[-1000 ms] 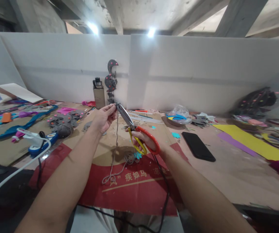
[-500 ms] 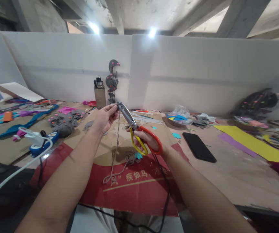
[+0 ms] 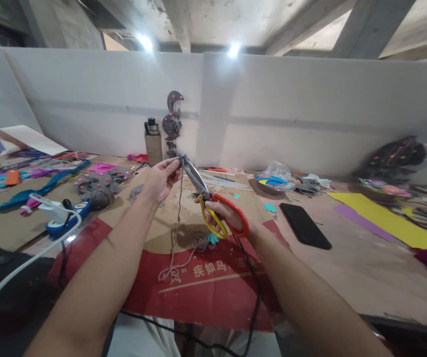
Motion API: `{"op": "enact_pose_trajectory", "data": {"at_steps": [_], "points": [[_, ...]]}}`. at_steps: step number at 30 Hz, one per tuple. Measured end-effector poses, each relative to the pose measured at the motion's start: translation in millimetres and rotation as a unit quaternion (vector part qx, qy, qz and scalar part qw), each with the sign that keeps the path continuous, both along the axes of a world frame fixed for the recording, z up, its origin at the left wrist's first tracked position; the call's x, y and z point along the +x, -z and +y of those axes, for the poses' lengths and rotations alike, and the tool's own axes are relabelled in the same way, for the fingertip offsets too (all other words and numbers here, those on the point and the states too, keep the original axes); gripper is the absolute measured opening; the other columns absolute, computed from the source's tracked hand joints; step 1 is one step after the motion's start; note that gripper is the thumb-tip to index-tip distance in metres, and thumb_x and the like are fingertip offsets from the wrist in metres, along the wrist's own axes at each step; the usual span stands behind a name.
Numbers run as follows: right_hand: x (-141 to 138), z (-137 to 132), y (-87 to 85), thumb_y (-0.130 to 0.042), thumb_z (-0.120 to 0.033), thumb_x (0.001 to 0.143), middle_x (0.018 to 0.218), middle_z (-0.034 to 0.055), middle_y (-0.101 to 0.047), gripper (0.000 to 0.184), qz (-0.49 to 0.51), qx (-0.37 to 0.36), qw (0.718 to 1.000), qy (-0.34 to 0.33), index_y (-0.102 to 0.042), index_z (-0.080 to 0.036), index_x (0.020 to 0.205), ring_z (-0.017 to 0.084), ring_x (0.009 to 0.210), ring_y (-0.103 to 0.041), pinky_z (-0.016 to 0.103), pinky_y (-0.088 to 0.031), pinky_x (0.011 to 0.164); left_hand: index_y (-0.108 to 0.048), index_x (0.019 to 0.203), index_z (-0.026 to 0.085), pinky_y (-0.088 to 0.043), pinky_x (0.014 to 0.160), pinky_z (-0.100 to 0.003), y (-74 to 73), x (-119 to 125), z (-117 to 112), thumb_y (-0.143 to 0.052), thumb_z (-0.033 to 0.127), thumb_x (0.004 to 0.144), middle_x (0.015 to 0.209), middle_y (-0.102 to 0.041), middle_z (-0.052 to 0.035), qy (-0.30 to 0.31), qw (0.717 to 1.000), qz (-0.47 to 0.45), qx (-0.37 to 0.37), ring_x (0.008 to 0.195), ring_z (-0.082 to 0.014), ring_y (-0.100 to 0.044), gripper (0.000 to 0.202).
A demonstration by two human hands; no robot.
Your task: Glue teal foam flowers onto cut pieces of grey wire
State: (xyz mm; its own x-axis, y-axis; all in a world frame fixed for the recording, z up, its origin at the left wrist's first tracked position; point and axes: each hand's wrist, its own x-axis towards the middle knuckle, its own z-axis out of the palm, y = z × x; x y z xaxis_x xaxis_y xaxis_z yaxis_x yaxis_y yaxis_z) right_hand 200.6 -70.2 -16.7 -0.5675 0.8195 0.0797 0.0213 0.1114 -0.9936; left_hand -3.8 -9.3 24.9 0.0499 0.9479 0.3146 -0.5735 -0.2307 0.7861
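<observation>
My left hand (image 3: 164, 179) pinches a small grey piece (image 3: 182, 158) between thumb and fingers; its exact shape is too small to tell. Grey yarn (image 3: 179, 213) hangs down from it to a loose tangle on the red and brown cardboard sheet (image 3: 206, 307). My right hand (image 3: 224, 214) is wrapped round the handles of a pair of scissors (image 3: 195, 178), one handle red and the other yellow. The blades point up and left, with their tips at the grey piece beside my left fingertips. Whether the tips touch it I cannot tell.
A bottle (image 3: 153, 142) stands before the white partition, beside a hanging grey ornament (image 3: 172, 124). A black phone (image 3: 304, 225) and yellow sheet (image 3: 388, 220) lie right. Left are a blue power strip (image 3: 68, 221), a white cable and grey pieces with pink dots (image 3: 102, 186).
The scissor blades look slightly closer together at the grey piece. Both hands stay almost in the same place.
</observation>
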Motion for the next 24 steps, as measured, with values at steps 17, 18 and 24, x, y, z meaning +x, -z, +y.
{"op": "enact_pose_trajectory", "data": {"at_steps": [17, 18, 24], "points": [[-0.6, -3.4, -5.7, -0.051, -0.044, 0.084, 0.059, -0.0031, -0.054, 0.039, -0.007, 0.015, 1.000, 0.004, -0.054, -0.018, 0.112, 0.008, 0.041, -0.047, 0.019, -0.041, 0.037, -0.070, 0.077, 0.010, -0.039, 0.047, -0.015, 3.4, -1.1, 2.2, -0.077, 0.021, 0.066, 0.061, -0.061, -0.0003, 0.005, 0.998, 0.043, 0.048, 0.048, -0.0034, -0.048, 0.017], [-0.4, -2.3, -4.0, -0.051, -0.044, 0.084, 0.059, -0.0032, -0.054, 0.039, -0.001, 0.014, 1.000, 0.003, -0.054, -0.018, 0.113, 0.008, 0.041, -0.047, 0.019, -0.041, 0.037, -0.070, 0.077, 0.010, -0.039, 0.046, -0.015, 3.3, -0.8, 1.9, -0.078, 0.021, 0.065, 0.060, -0.060, -0.0001, 0.005, 0.998, 0.048, 0.050, 0.048, -0.0034, -0.048, 0.018], [2.0, 2.9, 3.0, -0.050, -0.045, 0.084, 0.060, -0.0034, -0.053, 0.041, 0.003, 0.007, 1.000, 0.001, -0.053, -0.018, 0.114, 0.008, 0.042, -0.047, 0.019, -0.042, 0.038, -0.069, 0.076, 0.011, -0.037, 0.047, -0.017, 2.8, 1.8, 0.0, -0.078, 0.023, 0.065, 0.061, -0.060, 0.0003, 0.005, 0.997, 0.066, 0.050, 0.048, -0.0040, -0.048, 0.018]]}}
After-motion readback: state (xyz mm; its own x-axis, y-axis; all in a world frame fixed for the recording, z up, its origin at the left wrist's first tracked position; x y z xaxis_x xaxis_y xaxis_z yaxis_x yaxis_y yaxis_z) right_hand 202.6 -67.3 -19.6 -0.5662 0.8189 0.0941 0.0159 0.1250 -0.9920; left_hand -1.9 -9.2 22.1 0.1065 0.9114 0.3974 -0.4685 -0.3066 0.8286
